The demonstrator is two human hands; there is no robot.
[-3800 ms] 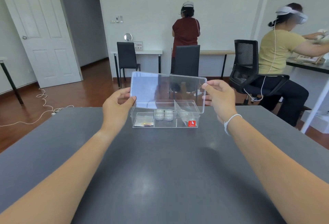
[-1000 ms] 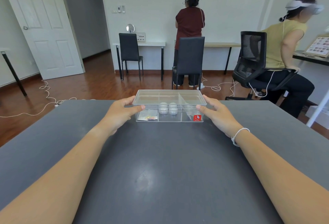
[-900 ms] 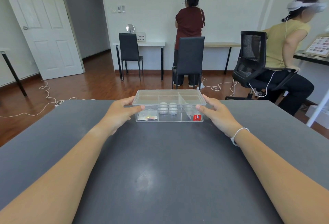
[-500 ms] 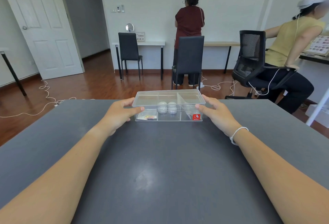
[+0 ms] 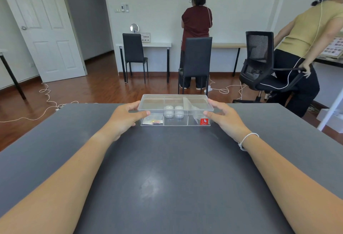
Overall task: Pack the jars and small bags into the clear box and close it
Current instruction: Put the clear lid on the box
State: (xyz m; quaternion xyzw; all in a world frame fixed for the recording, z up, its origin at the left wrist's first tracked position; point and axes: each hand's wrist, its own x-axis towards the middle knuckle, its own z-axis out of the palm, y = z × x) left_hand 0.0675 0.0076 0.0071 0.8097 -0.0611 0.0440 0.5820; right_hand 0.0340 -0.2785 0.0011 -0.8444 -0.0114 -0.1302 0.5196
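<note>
The clear box (image 5: 175, 122) stands near the far edge of the dark grey table (image 5: 167, 168), its clear lid (image 5: 174, 100) lying flat on top. Two small white jars (image 5: 174, 112) sit in the middle compartment. A small bag (image 5: 152, 121) lies in the left one, and another clear bag (image 5: 192, 110) leans in the right one behind a red sticker. My left hand (image 5: 124, 117) grips the lid's left end, thumb on the front corner. My right hand (image 5: 225, 117) grips the right end the same way.
Past the table's far edge stand black chairs (image 5: 195, 60) and an office chair (image 5: 263, 66). A person in a dark red top stands at the wall desks. At the right, a person in a yellow top holds the office chair's arm. Cables lie on the wooden floor.
The lid, held up above the box 3.8 s ago, now lies flat on it. Both hands stay at its ends. The person at the right has risen from the office chair.
</note>
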